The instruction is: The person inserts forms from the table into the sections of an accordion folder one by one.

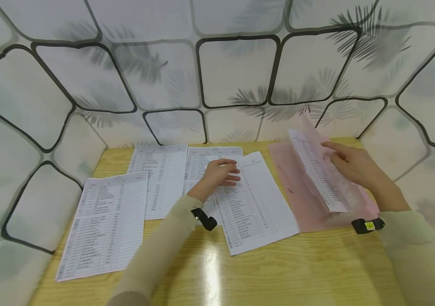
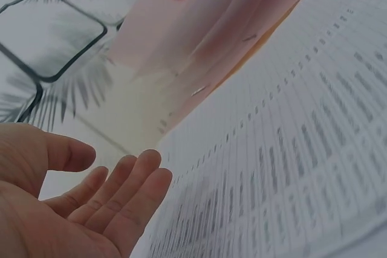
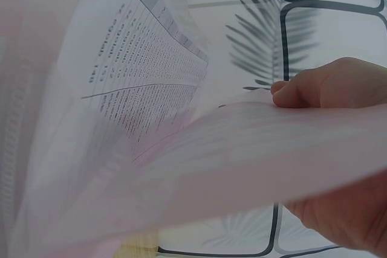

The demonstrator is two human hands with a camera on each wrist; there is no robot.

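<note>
My right hand [image 1: 349, 163] pinches the raised flap of a translucent pink folder [image 1: 294, 182]; in the right wrist view the thumb [image 3: 302, 92] lies over the flap's edge and the other fingers are behind it. A printed sheet [image 1: 317, 174] stands tilted inside the folder, against the lifted flap. My left hand [image 1: 219, 175] hovers with loosely bent fingers over the top left of a slanted printed sheet [image 1: 259, 208] and holds nothing. Its palm and fingers [image 2: 130, 203] show in the left wrist view beside that sheet.
More printed sheets lie to the left on the wooden table [image 1: 202, 272]: a near-left sheet [image 1: 104, 225], a back-left sheet [image 1: 163, 182] and a middle sheet [image 1: 202, 161] partly under the slanted one. A patterned wall covering [image 1: 236, 72] encloses the table's back and sides.
</note>
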